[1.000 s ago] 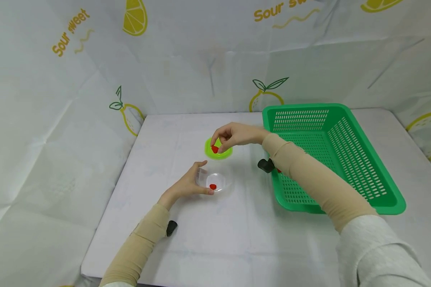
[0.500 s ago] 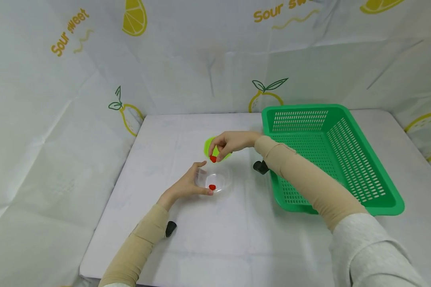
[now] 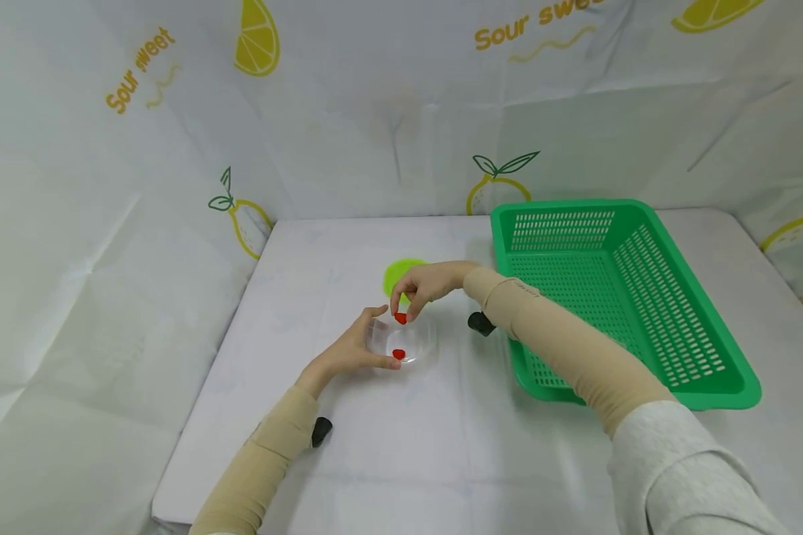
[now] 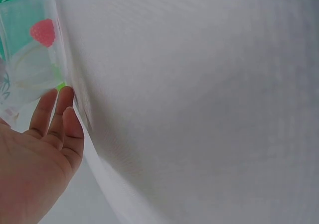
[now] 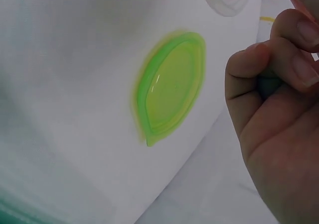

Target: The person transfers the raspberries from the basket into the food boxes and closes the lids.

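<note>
Raspberry [image 3: 401,318] is hanging, pinched by right hand [image 3: 424,284], above clear plastic container [image 3: 430,340] left hand [image 3: 351,348] is clasping, nearer left edge of table [image 3: 401,446].

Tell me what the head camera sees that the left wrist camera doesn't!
Only the head view: the red berry pinched by the right hand, the lemon slice printed on the cloth, and the grey sleeve.

Only the left wrist view: the palm side of the left hand, and the bumps on the other berry up close.

Both: the left hand, the clear tub with that other berry inside, and the green basket, though the left wrist view catches only a bit of the basket.
</note>
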Motion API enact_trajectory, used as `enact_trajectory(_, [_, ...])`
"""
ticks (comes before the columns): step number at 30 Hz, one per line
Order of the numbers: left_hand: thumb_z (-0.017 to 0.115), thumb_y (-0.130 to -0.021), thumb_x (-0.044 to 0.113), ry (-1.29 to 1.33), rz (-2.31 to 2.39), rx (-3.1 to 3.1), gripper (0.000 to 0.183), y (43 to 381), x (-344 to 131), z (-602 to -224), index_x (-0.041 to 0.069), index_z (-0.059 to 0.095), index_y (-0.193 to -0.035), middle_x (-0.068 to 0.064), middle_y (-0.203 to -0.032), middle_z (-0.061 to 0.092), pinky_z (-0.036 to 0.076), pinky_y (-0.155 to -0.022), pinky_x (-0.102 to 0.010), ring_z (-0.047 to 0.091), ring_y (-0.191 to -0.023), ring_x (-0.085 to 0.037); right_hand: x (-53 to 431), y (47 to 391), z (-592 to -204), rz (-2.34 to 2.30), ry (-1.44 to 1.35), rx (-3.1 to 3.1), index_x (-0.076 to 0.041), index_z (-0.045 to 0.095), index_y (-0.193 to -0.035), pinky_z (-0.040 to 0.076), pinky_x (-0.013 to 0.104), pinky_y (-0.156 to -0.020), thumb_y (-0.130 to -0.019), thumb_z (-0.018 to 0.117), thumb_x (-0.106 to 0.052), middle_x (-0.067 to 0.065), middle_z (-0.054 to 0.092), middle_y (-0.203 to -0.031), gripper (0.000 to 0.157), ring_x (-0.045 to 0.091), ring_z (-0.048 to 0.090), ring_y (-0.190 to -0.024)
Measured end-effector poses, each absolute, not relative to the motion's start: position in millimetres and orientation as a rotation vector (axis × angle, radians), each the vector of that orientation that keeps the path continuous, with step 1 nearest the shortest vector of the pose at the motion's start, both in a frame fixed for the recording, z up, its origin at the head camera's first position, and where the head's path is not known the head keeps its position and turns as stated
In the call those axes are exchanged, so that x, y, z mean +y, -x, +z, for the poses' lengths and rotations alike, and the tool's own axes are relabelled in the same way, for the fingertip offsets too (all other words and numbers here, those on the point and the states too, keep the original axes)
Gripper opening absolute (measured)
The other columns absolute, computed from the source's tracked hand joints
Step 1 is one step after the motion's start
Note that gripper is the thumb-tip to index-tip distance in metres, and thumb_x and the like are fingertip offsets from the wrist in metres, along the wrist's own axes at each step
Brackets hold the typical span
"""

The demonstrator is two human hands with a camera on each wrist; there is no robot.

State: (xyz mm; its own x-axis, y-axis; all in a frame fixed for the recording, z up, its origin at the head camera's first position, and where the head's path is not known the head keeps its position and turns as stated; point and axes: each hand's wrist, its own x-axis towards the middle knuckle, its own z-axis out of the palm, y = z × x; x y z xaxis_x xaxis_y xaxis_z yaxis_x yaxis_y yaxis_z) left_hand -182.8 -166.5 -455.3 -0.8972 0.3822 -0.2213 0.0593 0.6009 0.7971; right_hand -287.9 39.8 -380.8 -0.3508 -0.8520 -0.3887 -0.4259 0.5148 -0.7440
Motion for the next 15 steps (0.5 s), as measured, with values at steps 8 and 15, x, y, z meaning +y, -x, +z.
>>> enact_trajectory(8, [0.083, -0.065, 0.040, -0.368, 1.232, 2.446, 0.095, 182.2, -167.7, -456.1, 0.030, 0.026, -0.140, 0.001, -0.138, 0.041, 0.029, -0.110, -0.050, 0.031, -0.136, -0.021, 29.4, 279.8, -388.2, -0.558, 1.127, 2.016, -0.013, 0.068, -0.107, 0.034, 0.019, -0.058, -0.082, 0.066, -0.010, -0.005, 0.042, -0.060, 0.026, 0.009, 0.038, -0.059])
enact_trajectory(15, [0.083, -0.064, 0.041, -0.387, 1.243, 2.434, 0.093, 182.9, -168.1, -455.4, 0.027, 0.028, -0.138, 0.001, -0.146, 0.033, 0.027, -0.112, -0.050, 0.026, -0.139, -0.022, 24.0, 275.0, -390.1, -0.499, 1.132, 2.066, -0.014, 0.067, -0.110, 0.036, 0.020, -0.060, -0.082, 0.067, -0.011, -0.004, 0.044, -0.064, 0.028, 0.010, 0.040, -0.062])
